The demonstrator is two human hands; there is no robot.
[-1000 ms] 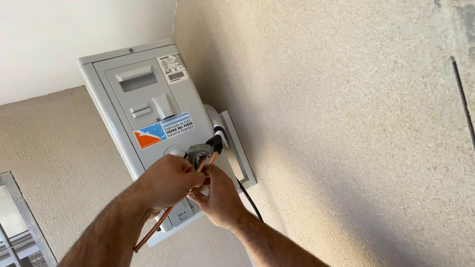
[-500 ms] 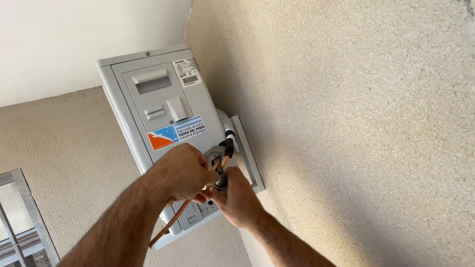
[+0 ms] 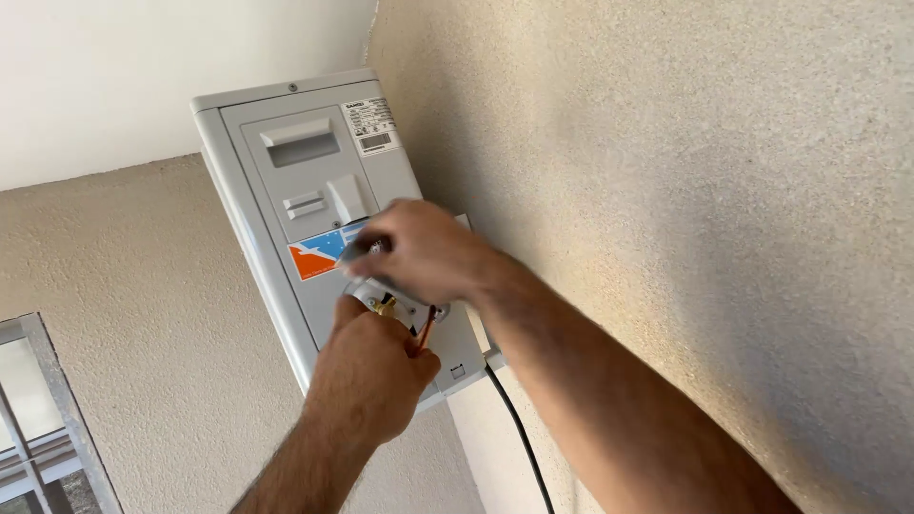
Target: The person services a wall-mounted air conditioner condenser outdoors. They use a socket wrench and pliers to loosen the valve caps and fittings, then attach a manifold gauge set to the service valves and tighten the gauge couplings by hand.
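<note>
On the rough plastered wall [image 3: 666,190], a grey wall-mounted unit [image 3: 286,190] hangs just below the white ceiling [image 3: 143,76]. At the unit's lower front, a metal fitting with a brass connector [image 3: 388,305] sits between both hands. The left hand [image 3: 371,376] is clenched just under the fitting, gripping a copper tube [image 3: 426,328]. The right hand [image 3: 424,249] closes over the fitting from above; what its fingers pinch cannot be told. A black cable [image 3: 519,428] drops below the unit. A window [image 3: 38,428] lies well left of it.
</note>
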